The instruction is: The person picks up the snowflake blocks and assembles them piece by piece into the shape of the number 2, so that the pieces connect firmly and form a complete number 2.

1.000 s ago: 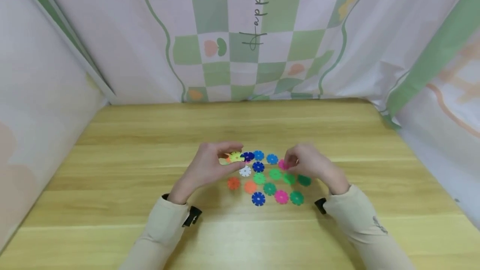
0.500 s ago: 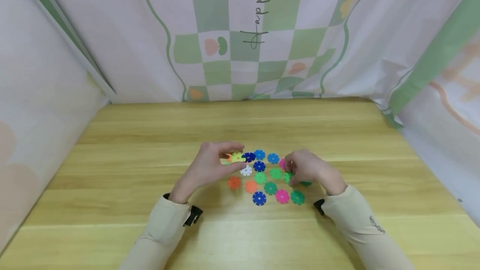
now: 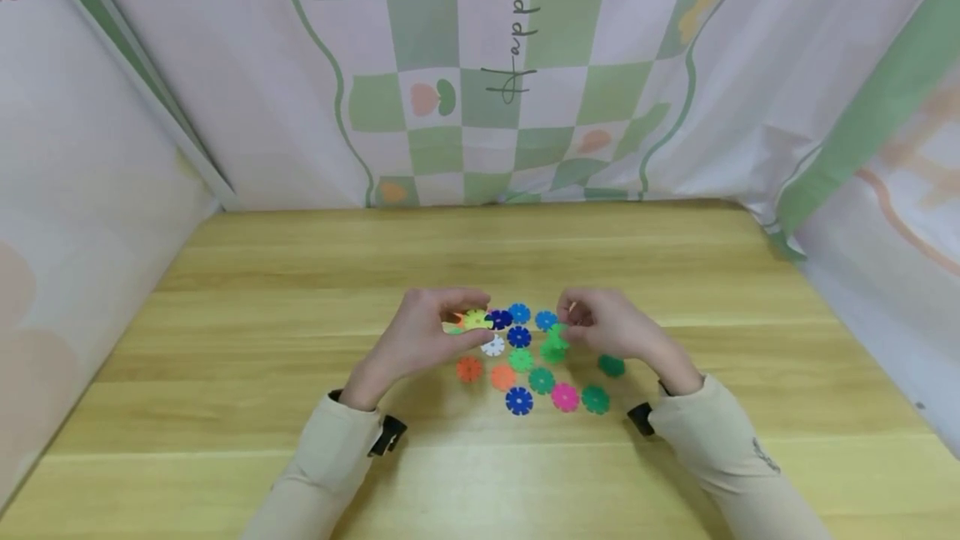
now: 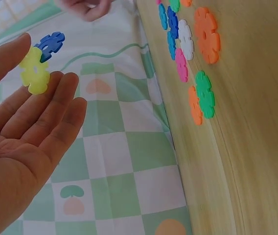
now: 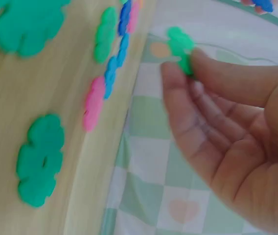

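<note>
My left hand [image 3: 420, 330] pinches a yellow notched plastic snowflake disc [image 4: 34, 78] between thumb and fingers. A dark blue disc [image 4: 53, 44] is slotted onto its edge, so the two hang together above the table. On the other side, my right hand [image 3: 618, 325] pinches a bright green disc [image 5: 178, 44] between thumb and index finger, raised off the table. In the head view this green disc overlaps another green one lying beneath. A short gap separates the two hands, with the blue disc on the side facing the right hand.
Loose discs lie on the wooden table [image 3: 300, 273] below and between the hands: white [image 3: 492, 346], orange [image 3: 503, 377], pink [image 3: 565, 397], dark green [image 3: 596, 399] and several blue ones. A checked cloth [image 3: 487, 140] hangs along the table's far edge.
My right hand has moved down to a bright green disc, taken it up from the table and carried it left toward the other hand. The left hand stays nearly still with its joined discs.
</note>
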The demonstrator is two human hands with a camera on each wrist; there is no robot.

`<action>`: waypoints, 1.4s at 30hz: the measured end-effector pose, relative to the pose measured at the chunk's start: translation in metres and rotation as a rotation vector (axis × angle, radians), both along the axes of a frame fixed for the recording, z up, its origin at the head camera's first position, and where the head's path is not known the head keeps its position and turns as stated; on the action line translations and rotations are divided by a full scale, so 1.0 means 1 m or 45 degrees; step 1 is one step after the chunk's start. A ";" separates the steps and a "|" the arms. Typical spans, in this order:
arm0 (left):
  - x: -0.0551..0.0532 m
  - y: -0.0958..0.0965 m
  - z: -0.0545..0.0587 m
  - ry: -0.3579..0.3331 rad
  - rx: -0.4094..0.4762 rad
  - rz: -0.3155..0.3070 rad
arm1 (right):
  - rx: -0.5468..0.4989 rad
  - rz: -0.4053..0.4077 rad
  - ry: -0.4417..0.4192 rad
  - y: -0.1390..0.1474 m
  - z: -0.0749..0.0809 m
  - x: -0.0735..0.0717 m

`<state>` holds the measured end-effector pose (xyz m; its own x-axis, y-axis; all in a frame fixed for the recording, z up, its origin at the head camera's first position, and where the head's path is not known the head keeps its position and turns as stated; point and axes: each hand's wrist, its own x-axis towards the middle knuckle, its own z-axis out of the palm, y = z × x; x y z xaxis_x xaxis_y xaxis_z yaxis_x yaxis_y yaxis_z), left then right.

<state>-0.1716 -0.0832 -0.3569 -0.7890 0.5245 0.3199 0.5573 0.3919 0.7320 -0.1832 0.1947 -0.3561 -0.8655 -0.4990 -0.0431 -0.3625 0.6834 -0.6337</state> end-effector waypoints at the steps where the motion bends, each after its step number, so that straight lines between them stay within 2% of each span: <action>1: 0.000 0.000 0.000 -0.006 0.001 -0.001 | -0.050 -0.010 0.007 -0.002 0.000 0.001; 7: 0.000 0.002 -0.001 -0.003 0.009 -0.023 | -0.330 -0.060 -0.031 -0.013 0.003 0.006; 14: 0.000 0.003 0.000 0.029 0.002 -0.050 | -0.535 -0.077 -0.161 -0.023 0.010 0.014; 20: 0.001 0.004 0.002 0.034 0.025 -0.055 | -0.579 -0.087 -0.204 -0.026 0.010 0.015; 28: 0.002 0.004 0.000 0.022 0.087 -0.053 | -0.678 -0.120 -0.349 -0.026 0.012 0.013; 42: 0.003 0.006 0.000 -0.016 0.125 -0.061 | -0.684 -0.125 -0.383 -0.023 0.010 0.012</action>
